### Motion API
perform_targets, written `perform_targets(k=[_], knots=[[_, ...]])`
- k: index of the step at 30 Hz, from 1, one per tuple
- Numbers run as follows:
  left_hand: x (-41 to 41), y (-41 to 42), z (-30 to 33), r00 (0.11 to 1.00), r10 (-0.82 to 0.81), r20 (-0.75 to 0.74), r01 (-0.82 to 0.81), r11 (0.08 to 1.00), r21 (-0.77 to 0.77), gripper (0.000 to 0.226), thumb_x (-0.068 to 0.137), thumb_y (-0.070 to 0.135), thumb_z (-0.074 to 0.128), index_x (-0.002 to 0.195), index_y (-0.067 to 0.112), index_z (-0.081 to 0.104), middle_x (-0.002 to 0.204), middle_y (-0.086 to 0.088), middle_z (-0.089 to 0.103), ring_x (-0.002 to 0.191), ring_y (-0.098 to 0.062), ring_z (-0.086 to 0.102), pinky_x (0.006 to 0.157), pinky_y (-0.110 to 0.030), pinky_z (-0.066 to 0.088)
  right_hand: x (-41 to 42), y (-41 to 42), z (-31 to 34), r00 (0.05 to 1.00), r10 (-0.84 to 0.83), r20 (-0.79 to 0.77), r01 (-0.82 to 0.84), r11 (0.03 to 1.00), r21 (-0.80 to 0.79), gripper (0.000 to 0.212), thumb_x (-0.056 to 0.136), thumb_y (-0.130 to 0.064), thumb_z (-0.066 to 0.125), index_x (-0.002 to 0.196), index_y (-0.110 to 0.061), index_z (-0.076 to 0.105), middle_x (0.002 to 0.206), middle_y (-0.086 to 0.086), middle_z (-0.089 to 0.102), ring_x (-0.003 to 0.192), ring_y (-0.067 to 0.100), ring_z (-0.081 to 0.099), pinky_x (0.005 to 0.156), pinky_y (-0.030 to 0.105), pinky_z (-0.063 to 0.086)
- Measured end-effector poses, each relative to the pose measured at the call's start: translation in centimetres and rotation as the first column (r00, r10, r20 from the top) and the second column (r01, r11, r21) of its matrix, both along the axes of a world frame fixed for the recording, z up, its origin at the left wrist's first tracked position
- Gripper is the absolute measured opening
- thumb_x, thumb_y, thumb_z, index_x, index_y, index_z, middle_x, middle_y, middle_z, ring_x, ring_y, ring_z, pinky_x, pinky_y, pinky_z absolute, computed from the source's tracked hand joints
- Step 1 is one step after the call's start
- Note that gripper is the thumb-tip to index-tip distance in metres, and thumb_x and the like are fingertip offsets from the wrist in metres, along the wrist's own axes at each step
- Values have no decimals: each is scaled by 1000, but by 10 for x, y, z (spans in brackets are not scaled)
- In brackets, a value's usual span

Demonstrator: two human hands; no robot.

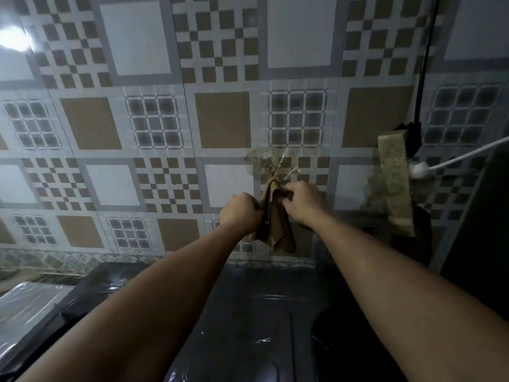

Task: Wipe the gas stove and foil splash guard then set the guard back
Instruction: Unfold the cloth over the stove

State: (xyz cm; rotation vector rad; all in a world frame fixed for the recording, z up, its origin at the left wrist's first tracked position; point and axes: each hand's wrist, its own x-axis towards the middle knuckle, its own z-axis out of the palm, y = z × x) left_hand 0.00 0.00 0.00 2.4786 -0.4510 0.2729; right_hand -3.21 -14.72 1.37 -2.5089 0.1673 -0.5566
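I see foil guard [30, 312] far left, lying low beside dark stove [248, 326]. Stove top fills bottom centre, glossy, under both forearms. Left hand [241, 213] raised at tiled wall [137, 119], fingers curled tight on left edge of brown cloth [276, 216]. Cloth hangs from clear hook [271, 164] stuck on wall. Right hand [301, 202] pinches cloth's upper right part. Further right: power strip [395, 183] on wall, white plug [418, 169] in it.

Head cam only; faces fwd at tiled wall [154, 122], close; stove [248, 312] below.
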Motion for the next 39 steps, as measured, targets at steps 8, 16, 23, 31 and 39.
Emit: perform_targets(k=[8, 16, 23, 31, 39], knots=[[4, 21, 35, 998, 59, -11, -59, 949, -310, 11, 98, 17, 45, 101, 18, 56, 90, -2, 57, 84, -17, 58, 73, -34, 55, -12, -9, 14, 999, -20, 36, 13, 980, 197, 10, 88, -21, 54, 78, -22, 53, 78, -1, 55, 76, 19, 54, 66, 33, 42], [-19, 51, 99, 983, 19, 181, 44, 941, -336, 16, 99, 22, 47, 93, 18, 61, 85, 1, 58, 82, -17, 57, 69, -32, 48, -55, 13, 53, 960, 276, 50, -257, 792, 554, 17, 81, -31, 64, 94, -21, 65, 99, 11, 66, 93, 29, 63, 80, 39, 50], [-46, 76, 111, 990, -5, 142, 34, 978, -206, 15, 98, 23, 51, 98, 17, 64, 98, -4, 62, 84, -14, 59, 65, -23, 46, -84, 42, 73, 885, 456, -92, -273, 670, 690, 44, 86, -38, 69, 118, -8, 65, 108, 14, 72, 98, 29, 69, 89, 41, 56], [-79, 112, 63, 974, 226, -36, -228, 948, -224, 32, 89, 31, 64, 94, 0, 66, 84, -12, 69, 69, -18, 61, 65, -35, 57, -103, 76, 83, 920, 383, -84, -178, 598, 781, 22, 92, -35, 63, 100, -16, 69, 96, 12, 68, 87, 26, 65, 77, 35, 56], [-128, 122, 38, 669, -301, -680, -207, 803, -559, 60, 98, 55, 33, 94, 5, 66, 83, -11, 69, 74, -24, 61, 74, -37, 50, -110, 97, 78, 945, 303, -126, -95, 621, 778, 28, 92, -42, 62, 103, -16, 64, 92, 10, 66, 85, 24, 62, 72, 33, 52]])
